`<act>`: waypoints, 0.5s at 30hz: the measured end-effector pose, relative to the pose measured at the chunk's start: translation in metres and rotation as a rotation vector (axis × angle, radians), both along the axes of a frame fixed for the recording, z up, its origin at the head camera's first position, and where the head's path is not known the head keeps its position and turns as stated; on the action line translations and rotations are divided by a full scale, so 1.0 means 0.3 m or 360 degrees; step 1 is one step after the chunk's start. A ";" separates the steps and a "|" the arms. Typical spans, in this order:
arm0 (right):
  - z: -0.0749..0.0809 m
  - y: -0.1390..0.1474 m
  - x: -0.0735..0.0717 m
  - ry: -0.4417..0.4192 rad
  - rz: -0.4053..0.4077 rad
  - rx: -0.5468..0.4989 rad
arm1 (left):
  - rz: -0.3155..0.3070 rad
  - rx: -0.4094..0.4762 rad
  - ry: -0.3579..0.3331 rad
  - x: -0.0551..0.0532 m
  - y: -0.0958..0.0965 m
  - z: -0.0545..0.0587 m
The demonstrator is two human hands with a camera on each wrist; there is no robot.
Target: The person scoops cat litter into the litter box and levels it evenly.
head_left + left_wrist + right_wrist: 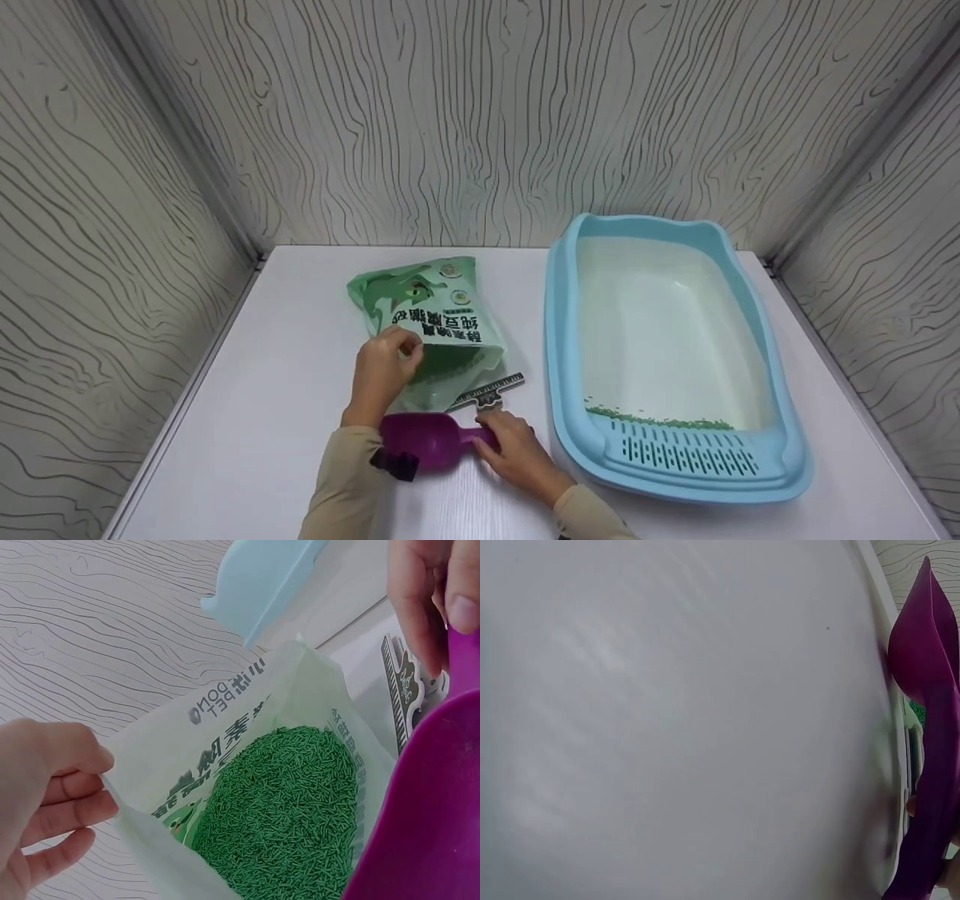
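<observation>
My left hand (384,367) pinches the rim of a green-and-white bag of cat litter (442,300), which lies with its mouth toward me. In the left wrist view the mouth gapes, and green litter pellets (285,810) fill the inside. My right hand (514,450) grips the handle of a purple scoop (431,439); its bowl sits just in front of the bag's mouth and looks bare inside. A large clip (491,391) printed with a ruler scale lies beside the bag, close by my right fingers. The right wrist view shows the scoop (922,652) from the side.
A light blue litter box (559,337) with a white inside takes up the right of the white table (247,420). Green pellets (660,420) lie along its near end, by a slotted grate (686,454). Wood-grain panels (450,120) enclose the back and sides.
</observation>
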State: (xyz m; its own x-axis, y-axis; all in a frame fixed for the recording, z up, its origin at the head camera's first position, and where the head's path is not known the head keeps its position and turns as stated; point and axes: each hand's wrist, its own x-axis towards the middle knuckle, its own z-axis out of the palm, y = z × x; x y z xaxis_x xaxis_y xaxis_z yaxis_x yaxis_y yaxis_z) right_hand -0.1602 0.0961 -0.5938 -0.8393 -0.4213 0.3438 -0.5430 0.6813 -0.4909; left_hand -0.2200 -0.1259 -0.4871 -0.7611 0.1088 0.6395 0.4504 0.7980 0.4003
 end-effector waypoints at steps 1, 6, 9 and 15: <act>0.000 0.003 0.000 0.0018 0.0013 0.0012 | 0.0003 0.0001 0.0003 -0.001 0.000 -0.001; -0.004 0.019 0.000 0.0086 0.0065 0.0067 | 0.0012 0.0007 0.0004 0.001 -0.001 -0.004; -0.007 0.028 0.000 0.0114 0.0075 0.0103 | 0.0014 0.0009 0.0008 0.000 -0.001 -0.005; -0.021 0.041 -0.001 0.0203 0.0095 0.0141 | 0.0006 0.0002 -0.0004 0.003 0.001 0.000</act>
